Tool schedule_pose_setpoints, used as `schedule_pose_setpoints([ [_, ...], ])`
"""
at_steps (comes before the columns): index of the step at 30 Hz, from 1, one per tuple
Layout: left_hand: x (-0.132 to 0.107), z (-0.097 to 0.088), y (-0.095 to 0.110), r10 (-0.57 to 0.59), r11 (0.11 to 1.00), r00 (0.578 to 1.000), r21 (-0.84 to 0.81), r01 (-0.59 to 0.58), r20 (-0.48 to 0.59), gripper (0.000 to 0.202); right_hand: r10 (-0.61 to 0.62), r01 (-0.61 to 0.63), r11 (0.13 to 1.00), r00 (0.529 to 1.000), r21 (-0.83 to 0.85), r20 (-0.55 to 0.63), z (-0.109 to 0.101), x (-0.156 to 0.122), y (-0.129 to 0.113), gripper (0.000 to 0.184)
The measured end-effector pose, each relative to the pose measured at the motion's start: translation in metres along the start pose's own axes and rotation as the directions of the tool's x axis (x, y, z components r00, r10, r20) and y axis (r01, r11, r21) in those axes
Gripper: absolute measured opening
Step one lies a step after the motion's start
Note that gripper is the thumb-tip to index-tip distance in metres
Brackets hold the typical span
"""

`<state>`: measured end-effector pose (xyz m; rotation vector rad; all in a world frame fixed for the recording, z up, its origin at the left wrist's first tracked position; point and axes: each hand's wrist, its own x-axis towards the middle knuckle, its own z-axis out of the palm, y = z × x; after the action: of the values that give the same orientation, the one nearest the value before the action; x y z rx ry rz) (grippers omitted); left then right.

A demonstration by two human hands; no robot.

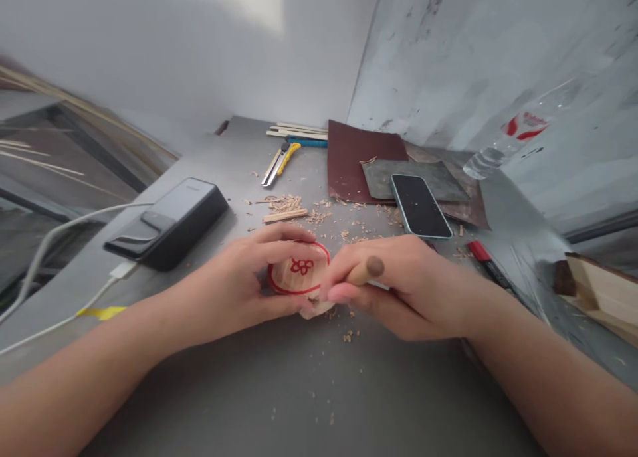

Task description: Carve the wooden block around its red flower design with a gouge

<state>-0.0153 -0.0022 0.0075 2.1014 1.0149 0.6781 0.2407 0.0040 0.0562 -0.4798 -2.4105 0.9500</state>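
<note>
My left hand (249,281) is wrapped round a small wooden block (298,276) with a red outline and a red flower drawn on its top face. It is held just above the grey table (279,390). My right hand (399,287) is closed on a wooden-handled carving tool (367,270), whose round brown butt end faces me. The tool's tip is hidden between my fingers and the block's right edge. Wood shavings (349,334) lie under and beyond both hands.
A black power bank (172,221) with white cables sits at the left. A yellow utility knife (280,163), sandpaper sheets (359,158), a phone (420,204), a red marker (486,261), a lying plastic bottle (518,135) and wood pieces (603,294) lie around.
</note>
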Motion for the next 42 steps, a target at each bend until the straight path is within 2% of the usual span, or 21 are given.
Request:
schedule_pose_setpoints([
  [2, 0.000, 0.000, 0.001, 0.000, 1.000, 1.000, -0.015, 0.000, 0.003, 0.034, -0.030, 0.030, 1.000, 0.998, 0.009, -0.051, -0.001, 0.000, -0.001, 0.022],
  [4, 0.000, 0.000, 0.001, 0.005, 1.000, 1.000, -0.020, -0.005, 0.008, 0.032, -0.113, 0.120, 0.992, 0.978, 0.034, -0.174, -0.002, 0.000, -0.002, 0.020],
  [6, 0.000, 0.000, 0.002, 0.005, 1.000, 1.000, -0.007, -0.005, 0.010, 0.033, -0.156, 0.168, 0.985, 0.963, 0.036, -0.222, -0.002, 0.000, -0.001, 0.020],
  [11, 0.001, -0.001, 0.003, -0.004, 1.000, 1.000, 0.006, 0.004, 0.019, 0.035, -0.075, 0.079, 0.996, 0.991, 0.031, -0.111, -0.002, 0.001, 0.001, 0.020],
  [13, 0.001, -0.001, 0.003, -0.007, 1.000, 1.000, -0.003, 0.007, 0.021, 0.032, -0.081, 0.086, 0.996, 0.989, 0.037, -0.125, -0.004, 0.001, -0.002, 0.019],
  [16, 0.000, -0.001, 0.002, 0.001, 1.000, 1.000, -0.020, 0.000, 0.016, 0.029, -0.153, 0.171, 0.983, 0.960, 0.059, -0.236, -0.005, 0.001, -0.005, 0.021],
  [22, 0.000, 0.000, -0.001, 0.011, 1.000, 1.000, -0.011, -0.010, 0.012, 0.032, -0.066, 0.066, 0.998, 0.990, -0.003, -0.123, -0.003, 0.001, 0.003, 0.021],
  [28, 0.000, 0.000, -0.001, 0.005, 1.000, 1.000, -0.022, -0.004, 0.017, 0.031, -0.123, 0.140, 0.988, 0.969, 0.063, -0.215, -0.002, 0.000, 0.003, 0.022],
  [33, 0.000, 0.000, -0.001, 0.008, 1.000, 1.000, -0.005, -0.008, -0.003, 0.034, -0.025, 0.027, 0.999, 0.998, 0.035, -0.058, -0.001, -0.001, 0.008, 0.023],
  [38, 0.000, 0.000, -0.001, 0.019, 1.000, 1.000, -0.003, -0.019, 0.010, 0.036, -0.056, 0.067, 0.995, 0.986, 0.071, -0.155, -0.002, 0.000, 0.002, 0.020],
  [42, 0.000, 0.000, -0.001, 0.009, 1.000, 1.000, -0.007, -0.009, 0.005, 0.038, -0.039, 0.042, 0.998, 0.997, 0.039, -0.069, -0.002, 0.001, -0.002, 0.023],
])
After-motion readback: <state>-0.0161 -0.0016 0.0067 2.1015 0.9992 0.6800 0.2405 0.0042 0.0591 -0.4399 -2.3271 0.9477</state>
